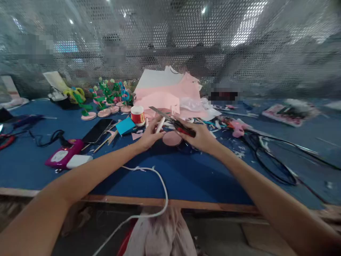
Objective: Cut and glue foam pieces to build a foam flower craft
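My right hand (pixel 200 137) is closed around what looks like a utility knife (pixel 186 128), with a long grey blade and a black-and-red handle. Its blade points up and left, above my left hand (pixel 151 134). Between the left thumb and fingers I pinch a small white strip (pixel 160 125). A round pink disc (pixel 172 139) sits between both hands, near the right fingertips; whether they touch it I cannot tell. Behind the hands lie paper scraps and a red-and-white tub (pixel 137 115).
Pink and white sheets (pixel 160 89) stand at the back against a perforated screen. Small plant models (pixel 103 103) on pink discs stand left, beyond a phone (pixel 97 130) and a purple power adapter (pixel 65 154). A pink glue gun (pixel 238 128) and black cables (pixel 274 167) lie right. A white cable (pixel 162 181) crosses the table edge.
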Demonstrator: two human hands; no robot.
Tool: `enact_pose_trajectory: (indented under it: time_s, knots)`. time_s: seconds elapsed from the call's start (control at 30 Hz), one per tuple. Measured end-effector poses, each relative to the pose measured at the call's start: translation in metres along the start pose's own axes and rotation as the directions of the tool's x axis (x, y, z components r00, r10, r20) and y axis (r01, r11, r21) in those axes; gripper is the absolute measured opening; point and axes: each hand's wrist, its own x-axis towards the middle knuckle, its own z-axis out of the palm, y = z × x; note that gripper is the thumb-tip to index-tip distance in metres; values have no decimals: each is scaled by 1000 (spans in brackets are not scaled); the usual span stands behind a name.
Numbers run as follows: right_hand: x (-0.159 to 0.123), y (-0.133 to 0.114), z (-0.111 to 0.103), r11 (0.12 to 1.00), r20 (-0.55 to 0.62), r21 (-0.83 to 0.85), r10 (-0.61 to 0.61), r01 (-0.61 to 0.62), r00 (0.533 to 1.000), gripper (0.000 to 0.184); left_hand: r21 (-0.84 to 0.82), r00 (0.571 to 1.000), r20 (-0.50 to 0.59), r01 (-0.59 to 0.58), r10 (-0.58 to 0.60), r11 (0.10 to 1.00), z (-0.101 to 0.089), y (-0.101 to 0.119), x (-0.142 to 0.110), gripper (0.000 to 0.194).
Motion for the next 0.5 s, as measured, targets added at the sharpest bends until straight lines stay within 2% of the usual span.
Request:
enact_pose_trajectory:
  time_s: [0.27,0.5]
  knots:
    - [0,4,0,998,36,63,17,-19,999,52,-22,997,-10,-77,77,997,-6,-9,3,64]
    - [1,5,-3,993,61,109,29,-36,998,53,-42,995,-30,-101,100,994,-8,-11,3,63]
